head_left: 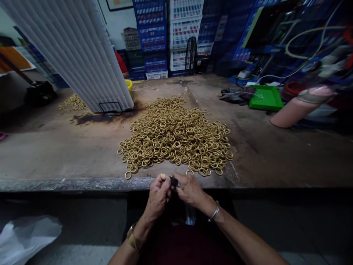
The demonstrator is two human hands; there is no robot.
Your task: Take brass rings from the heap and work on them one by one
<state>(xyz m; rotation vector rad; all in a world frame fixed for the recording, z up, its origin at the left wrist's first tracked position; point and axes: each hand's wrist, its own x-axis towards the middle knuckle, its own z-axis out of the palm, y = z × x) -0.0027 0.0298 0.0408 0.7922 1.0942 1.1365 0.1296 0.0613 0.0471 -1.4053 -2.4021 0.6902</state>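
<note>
A wide pile of brass-coloured rings (176,136) lies on the brown table (91,151), spreading almost to its front edge. My left hand (159,191) and my right hand (190,189) meet at that edge, just in front of the pile. The fingers of both are closed. Between them is a small dark object (174,181), which my right hand grips. What my left fingertips pinch is too small and hidden to make out. One loose ring (189,172) lies just beyond my right hand.
A tall white corrugated panel (82,55) stands at the back left, beside a smaller ring heap (73,103). To the right are a green tray (266,97) and a pink cylinder (300,106). Stacked crates (153,36) rise behind; a person's red sleeve (120,62) shows there.
</note>
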